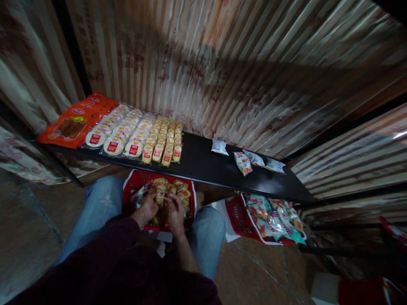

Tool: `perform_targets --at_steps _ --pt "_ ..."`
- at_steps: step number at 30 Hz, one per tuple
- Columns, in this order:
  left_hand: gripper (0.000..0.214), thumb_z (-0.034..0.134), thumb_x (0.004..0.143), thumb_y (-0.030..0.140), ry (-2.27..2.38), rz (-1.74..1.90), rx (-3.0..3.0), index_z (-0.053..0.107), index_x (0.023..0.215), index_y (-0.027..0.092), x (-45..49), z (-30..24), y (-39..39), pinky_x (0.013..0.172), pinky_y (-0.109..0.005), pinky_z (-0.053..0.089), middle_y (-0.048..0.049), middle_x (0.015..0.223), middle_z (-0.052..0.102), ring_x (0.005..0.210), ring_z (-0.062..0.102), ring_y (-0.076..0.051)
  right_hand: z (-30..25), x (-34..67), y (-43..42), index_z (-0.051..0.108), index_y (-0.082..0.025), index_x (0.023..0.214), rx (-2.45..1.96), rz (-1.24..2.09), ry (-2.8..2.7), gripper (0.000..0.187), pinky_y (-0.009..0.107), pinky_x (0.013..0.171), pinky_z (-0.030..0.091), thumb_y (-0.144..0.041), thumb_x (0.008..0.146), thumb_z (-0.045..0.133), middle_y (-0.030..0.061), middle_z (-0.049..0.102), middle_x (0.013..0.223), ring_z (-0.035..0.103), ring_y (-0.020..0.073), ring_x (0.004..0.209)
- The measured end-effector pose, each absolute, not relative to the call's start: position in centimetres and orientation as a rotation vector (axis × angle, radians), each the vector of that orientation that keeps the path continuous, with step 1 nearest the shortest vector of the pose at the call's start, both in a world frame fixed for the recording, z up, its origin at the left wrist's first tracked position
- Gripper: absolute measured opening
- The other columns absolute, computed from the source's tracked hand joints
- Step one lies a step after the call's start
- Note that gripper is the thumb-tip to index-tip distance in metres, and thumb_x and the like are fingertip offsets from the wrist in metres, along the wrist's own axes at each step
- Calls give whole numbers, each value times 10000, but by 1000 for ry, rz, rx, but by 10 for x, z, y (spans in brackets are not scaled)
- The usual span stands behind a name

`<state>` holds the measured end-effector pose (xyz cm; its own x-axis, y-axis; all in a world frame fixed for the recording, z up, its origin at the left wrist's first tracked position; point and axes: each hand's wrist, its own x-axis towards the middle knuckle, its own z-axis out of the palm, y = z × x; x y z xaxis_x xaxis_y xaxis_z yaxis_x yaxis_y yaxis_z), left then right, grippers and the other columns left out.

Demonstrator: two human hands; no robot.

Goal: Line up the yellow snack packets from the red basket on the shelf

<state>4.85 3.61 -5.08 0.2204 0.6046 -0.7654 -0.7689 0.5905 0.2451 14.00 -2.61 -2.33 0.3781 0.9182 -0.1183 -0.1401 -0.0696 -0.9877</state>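
Observation:
A red basket (133,180) full of small yellow snack packets (178,188) rests between my knees. Both hands are down inside it. My left hand (146,209) has its fingers curled over the packets. My right hand (176,212) is curled beside it, gripping packets too. The two hands nearly touch. Exactly what each holds is hard to make out in the dim light.
A black shelf (206,163) runs in front, with rows of yellow packets (163,142), round white packs (116,131) and orange bags (76,120) at left, several loose packets (243,163) at right. A second red basket (237,216) with colourful bags sits right. Corrugated metal wall (241,72) behind.

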Motion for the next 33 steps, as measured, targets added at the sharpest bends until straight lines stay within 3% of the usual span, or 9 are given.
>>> perform_targets --at_steps 4,10,18,23,27,33 --pt "275 361 828 27 981 916 -210 592 936 130 46 -48 36 535 -187 513 -12 651 643 526 630 -107 -20 139 -26 659 -203 862 -1324 1034 -771 193 300 734 517 -335 725 624 20 721 823 664 183 798" --pt "229 346 874 106 955 897 -188 573 862 126 48 -40 30 478 -191 487 -8 598 623 464 593 -102 -20 139 -27 659 -192 900 -1330 1061 -812 221 292 714 516 -357 769 593 24 724 810 650 160 720" --pt "196 446 861 184 899 884 -48 594 753 116 46 -19 27 414 -196 408 -13 541 605 463 575 -118 -24 139 -29 606 -189 1076 -1408 974 -1012 345 292 754 545 -403 810 561 78 695 1043 670 192 908" --pt "20 606 732 119 941 936 45 617 743 131 49 -15 22 533 -191 438 0 615 647 604 627 -122 -33 140 -28 580 -188 1124 -1486 937 -1034 367 320 831 531 -382 815 540 78 689 1076 661 194 966" --pt "185 661 597 42 996 1033 104 621 734 160 55 -17 17 658 -191 444 35 645 654 676 625 -106 -36 142 -28 586 -201 1169 -1605 853 -1132 404 342 870 508 -391 815 541 77 689 1091 657 208 983" --pt "250 647 505 68 1051 1094 225 648 735 166 62 -14 6 755 -234 438 8 709 679 766 624 -138 -34 145 -30 606 -195 1178 -1671 720 -1155 410 373 894 491 -389 838 486 88 698 1077 653 229 989"
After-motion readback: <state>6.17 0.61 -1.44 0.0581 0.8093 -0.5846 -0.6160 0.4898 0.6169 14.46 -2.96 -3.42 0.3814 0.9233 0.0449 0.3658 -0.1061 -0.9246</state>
